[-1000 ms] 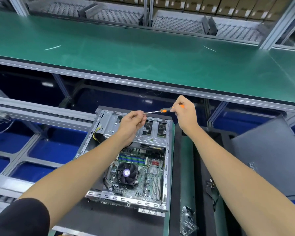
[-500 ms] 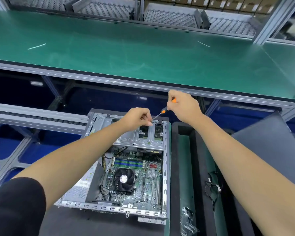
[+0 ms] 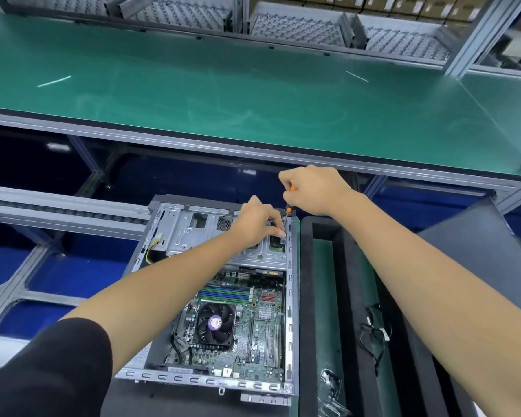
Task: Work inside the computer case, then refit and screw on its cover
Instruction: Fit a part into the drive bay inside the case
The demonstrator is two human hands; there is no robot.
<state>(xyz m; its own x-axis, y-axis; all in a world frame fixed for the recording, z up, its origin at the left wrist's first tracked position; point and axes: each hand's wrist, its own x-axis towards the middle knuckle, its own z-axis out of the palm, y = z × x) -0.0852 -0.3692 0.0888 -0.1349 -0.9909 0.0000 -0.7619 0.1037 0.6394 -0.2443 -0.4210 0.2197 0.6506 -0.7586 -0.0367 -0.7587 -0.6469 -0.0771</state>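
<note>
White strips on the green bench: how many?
2. The left thin white strip lies on the green bench mat near its left end; the right thin white strip lies toward its right. None seems hidden.

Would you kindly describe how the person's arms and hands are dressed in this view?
Both hands, the left hand and the right hand, are bare: no gloves, rings or watch show. The left arm has a short black sleeve ending above the elbow. The right forearm is bare as far as the frame shows.
</note>
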